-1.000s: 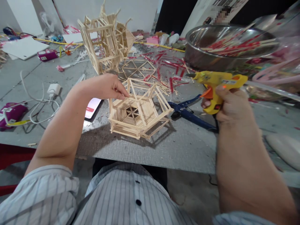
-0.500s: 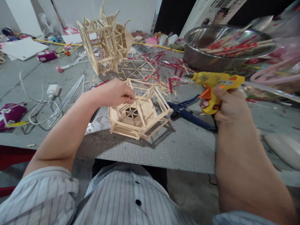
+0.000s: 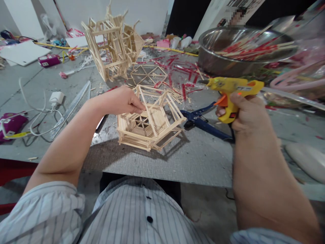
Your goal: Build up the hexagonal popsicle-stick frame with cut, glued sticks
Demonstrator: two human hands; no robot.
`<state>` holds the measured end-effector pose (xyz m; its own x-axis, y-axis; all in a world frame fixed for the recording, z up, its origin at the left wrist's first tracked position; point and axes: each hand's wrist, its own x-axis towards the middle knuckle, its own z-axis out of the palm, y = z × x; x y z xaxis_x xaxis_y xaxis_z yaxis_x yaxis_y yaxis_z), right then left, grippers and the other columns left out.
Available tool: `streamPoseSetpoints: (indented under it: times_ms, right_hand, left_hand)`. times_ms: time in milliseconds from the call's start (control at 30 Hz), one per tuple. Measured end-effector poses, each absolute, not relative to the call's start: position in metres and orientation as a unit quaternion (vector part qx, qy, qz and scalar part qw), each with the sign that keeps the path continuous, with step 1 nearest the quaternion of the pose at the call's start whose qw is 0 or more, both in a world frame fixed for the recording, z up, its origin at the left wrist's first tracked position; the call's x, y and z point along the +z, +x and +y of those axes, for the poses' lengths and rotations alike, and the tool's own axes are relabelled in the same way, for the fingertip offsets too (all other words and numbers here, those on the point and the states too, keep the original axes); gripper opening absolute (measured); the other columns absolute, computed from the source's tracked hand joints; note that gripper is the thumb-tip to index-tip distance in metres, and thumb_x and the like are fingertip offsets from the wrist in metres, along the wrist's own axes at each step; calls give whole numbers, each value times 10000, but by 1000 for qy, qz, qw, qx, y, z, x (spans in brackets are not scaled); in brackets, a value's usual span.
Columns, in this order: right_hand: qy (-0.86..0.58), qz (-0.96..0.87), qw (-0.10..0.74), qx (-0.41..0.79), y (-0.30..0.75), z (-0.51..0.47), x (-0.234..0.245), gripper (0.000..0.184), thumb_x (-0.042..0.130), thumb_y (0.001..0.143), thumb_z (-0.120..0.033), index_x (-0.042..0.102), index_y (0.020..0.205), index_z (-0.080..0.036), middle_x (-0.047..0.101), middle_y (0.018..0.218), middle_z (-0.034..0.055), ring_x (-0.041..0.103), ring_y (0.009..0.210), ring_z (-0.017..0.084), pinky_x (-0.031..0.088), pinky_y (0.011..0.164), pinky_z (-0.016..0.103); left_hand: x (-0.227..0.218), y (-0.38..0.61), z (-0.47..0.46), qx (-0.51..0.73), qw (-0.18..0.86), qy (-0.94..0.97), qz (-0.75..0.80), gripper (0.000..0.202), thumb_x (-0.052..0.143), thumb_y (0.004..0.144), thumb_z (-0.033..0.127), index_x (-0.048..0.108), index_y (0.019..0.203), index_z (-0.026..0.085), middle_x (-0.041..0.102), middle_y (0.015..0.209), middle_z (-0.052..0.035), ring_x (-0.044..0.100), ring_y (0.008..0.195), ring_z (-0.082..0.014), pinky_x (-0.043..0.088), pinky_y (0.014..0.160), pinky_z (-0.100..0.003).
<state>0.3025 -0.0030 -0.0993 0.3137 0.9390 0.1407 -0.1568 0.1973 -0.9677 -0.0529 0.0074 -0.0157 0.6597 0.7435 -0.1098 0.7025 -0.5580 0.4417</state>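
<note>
My left hand (image 3: 124, 101) reaches over a hexagonal frame of wooden sticks (image 3: 134, 135) on the table, its fingers pinched on a thin wooden stick (image 3: 150, 118). That stick slants across the frame's opening, from its far left side to the near rim. Inside the frame, layered sticks step down to a spoked bottom. To the right, my right hand (image 3: 245, 106) grips a yellow hot glue gun (image 3: 235, 84) by its handle. Its nozzle points left, raised above the table and apart from the frame. A finger is by the orange trigger.
Blue-handled pliers (image 3: 203, 123) lie right of the frame. Behind stand a taller stick structure (image 3: 109, 51) and a flat spoked hexagon (image 3: 148, 75), beside scattered red wrappers. A steel bowl (image 3: 223, 66) holds sticks at the back right. A white charger (image 3: 56, 98) with cables lies left.
The stick in my left hand now lies slantwise across the frame's opening, where it did not show before. My right hand and the glue gun have hardly moved.
</note>
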Motion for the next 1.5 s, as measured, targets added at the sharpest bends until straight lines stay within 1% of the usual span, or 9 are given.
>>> streamPoseSetpoints:
  times_ms: [167, 400, 633, 900, 1033, 1133, 1333, 1400, 1500]
  right_hand:
    - [-473, -421, 657, 410, 300, -4, -99, 523, 915, 342, -377, 638, 742, -183, 641, 574, -42, 444, 280, 102, 363, 257, 271]
    - [-473, -420, 657, 411, 300, -4, -97, 583, 938, 302, -440, 656, 747, -190, 653, 592, -35, 446, 288, 106, 356, 268, 280]
    - [-478, -443, 651, 389, 304, -2, -103, 494, 897, 401, -407, 643, 775, -206, 622, 632, -34, 425, 316, 92, 344, 300, 289]
    - [-493, -443, 640, 387, 302, -3, -101, 439, 864, 417, -400, 643, 751, -221, 602, 606, -32, 422, 328, 103, 341, 324, 306]
    - [-491, -442, 646, 383, 304, -2, -102, 445, 848, 432, -370, 628, 784, -210, 622, 686, -14, 432, 365, 95, 337, 338, 304]
    - [-491, -435, 649, 384, 309, -1, -101, 419, 825, 466, -342, 604, 792, -199, 598, 652, -14, 439, 360, 100, 346, 338, 301]
    - [-551, -357, 664, 357, 326, -4, -85, 118, 621, 779, -131, 570, 861, -199, 574, 567, -54, 429, 313, 95, 354, 337, 245]
    - [-611, -305, 647, 339, 334, -5, -84, 114, 546, 879, -88, 540, 853, -199, 550, 554, -72, 423, 316, 80, 370, 349, 221]
    - [-687, -260, 592, 333, 348, -4, -92, 140, 571, 917, -84, 535, 823, -182, 518, 527, -87, 438, 344, 68, 378, 364, 197]
  left_hand:
    - [-14, -53, 8, 17, 255, 863, 436, 281, 632, 811, 310, 795, 1014, 203, 781, 1002, -4, 691, 941, -181, 496, 910, -307]
    - [-14, -53, 8, 21, 264, 862, 433, 250, 639, 823, 267, 797, 1005, 200, 786, 1012, -9, 687, 941, -168, 494, 907, -288]
    - [-15, -53, 9, 25, 262, 861, 436, 246, 649, 824, 221, 799, 1017, 207, 782, 1032, -3, 694, 929, -152, 497, 903, -272]
    - [-13, -50, 5, 4, 257, 861, 439, 201, 646, 806, 241, 784, 944, 195, 756, 897, 2, 678, 887, -153, 509, 846, -272]
    - [-6, -51, 2, -13, 265, 864, 427, 124, 678, 767, 223, 770, 841, 188, 730, 795, 11, 684, 835, -156, 525, 791, -269]
    - [2, -56, -1, 16, 285, 874, 393, 111, 710, 771, 284, 762, 795, 188, 706, 746, 15, 677, 774, -142, 519, 741, -253]
    - [22, -62, -24, 257, 313, 860, 311, 248, 694, 842, 417, 720, 796, 175, 624, 637, 22, 540, 605, -74, 431, 588, -208]
    - [26, -55, -43, 234, 347, 866, 272, 207, 656, 876, 369, 703, 791, 185, 602, 593, 43, 512, 547, -61, 405, 538, -185]
    - [19, -32, -80, 39, 384, 893, 229, 170, 612, 916, 278, 703, 796, 199, 684, 659, 38, 595, 585, -67, 425, 569, -164]
